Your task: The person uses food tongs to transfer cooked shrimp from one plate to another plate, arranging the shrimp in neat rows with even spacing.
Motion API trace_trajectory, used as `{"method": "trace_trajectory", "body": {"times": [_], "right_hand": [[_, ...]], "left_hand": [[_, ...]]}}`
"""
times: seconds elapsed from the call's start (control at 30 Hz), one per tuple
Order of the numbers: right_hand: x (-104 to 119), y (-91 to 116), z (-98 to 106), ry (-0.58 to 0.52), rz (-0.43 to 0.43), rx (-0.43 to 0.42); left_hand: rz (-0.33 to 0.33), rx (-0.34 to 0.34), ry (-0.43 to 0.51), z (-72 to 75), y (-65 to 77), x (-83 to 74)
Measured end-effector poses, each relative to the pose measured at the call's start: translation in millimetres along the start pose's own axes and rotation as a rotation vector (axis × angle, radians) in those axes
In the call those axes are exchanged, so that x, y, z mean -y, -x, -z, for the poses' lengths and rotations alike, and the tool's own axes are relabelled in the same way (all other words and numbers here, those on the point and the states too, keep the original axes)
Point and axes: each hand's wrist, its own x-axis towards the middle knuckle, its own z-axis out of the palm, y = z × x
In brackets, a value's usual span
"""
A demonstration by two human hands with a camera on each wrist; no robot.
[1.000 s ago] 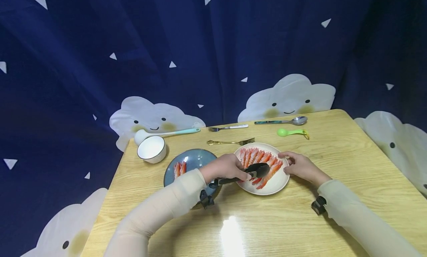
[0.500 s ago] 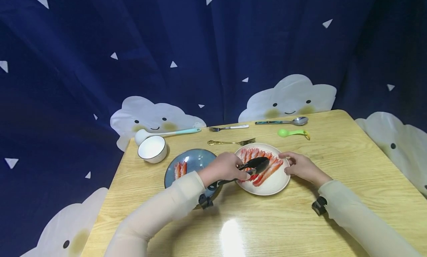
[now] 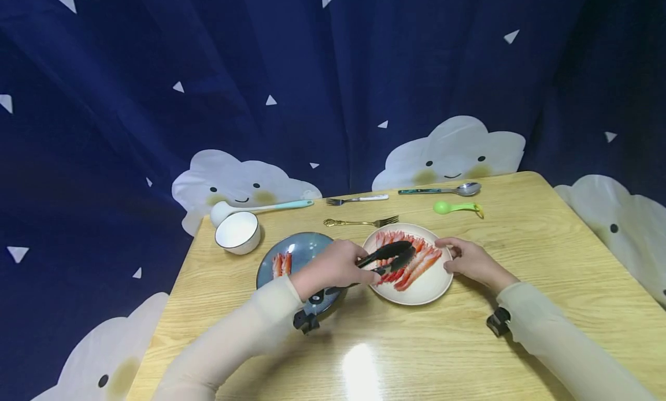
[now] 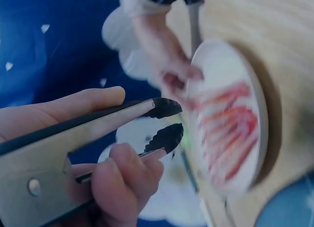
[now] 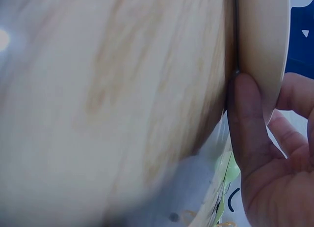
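Observation:
My left hand (image 3: 340,265) grips a pair of black-tipped metal tongs (image 3: 398,258), held over a white plate (image 3: 430,285). The tongs' two arms stand apart, and the left wrist view shows nothing between their tips. A row of red and white shrimp (image 3: 428,262) lies side by side on the plate, partly covered by the tongs in the head view. My right hand (image 3: 470,262) pinches the plate's right rim, the thumb (image 5: 248,114) low against its outer side and the fingers over the edge. Left of it, two more shrimp (image 3: 282,264) lie on a blue plate (image 3: 312,245), partly behind my left arm.
A white bowl (image 3: 237,232) and a ladle (image 3: 270,207) with a mint handle stand at the back left. Behind the plates lie a gold fork (image 3: 361,222), a white-handled fork (image 3: 359,199), a spoon (image 3: 442,190) and a small green spoon (image 3: 455,207). A dark blue curtain (image 3: 291,60) hangs behind the table.
My left hand has drawn back a little to the left with the tongs. Their tips have spread apart and moved off the rightmost shrimp. My right hand stays at the plate's rim.

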Motion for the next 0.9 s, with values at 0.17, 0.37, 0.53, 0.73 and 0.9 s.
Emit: {"method": "trace_trajectory", "body": {"times": [0.17,0.37,0.53,0.73,0.9], "right_hand": [[0.3,-1.1,-0.1,0.018,0.013,0.001],[-0.3,-1.2,0.2,0.029,0.006,0.006],[-2.9,-1.1,1.9,0.02,-0.021,0.007],[-4.1,-2.6,0.4,0.016,-0.033,0.016],[-0.7,-3.8,-1.9,0.024,-0.034,0.019]], "left_hand": [[0.096,-0.081,0.064,24.1,33.0,30.9],[0.28,-0.157,0.124,34.4,70.0,73.1],[0.424,-0.197,0.073,32.7,93.2,97.6],[0.499,-0.172,0.014,31.6,114.8,108.8],[0.503,-0.116,-0.013,29.0,122.2,109.8]]}}
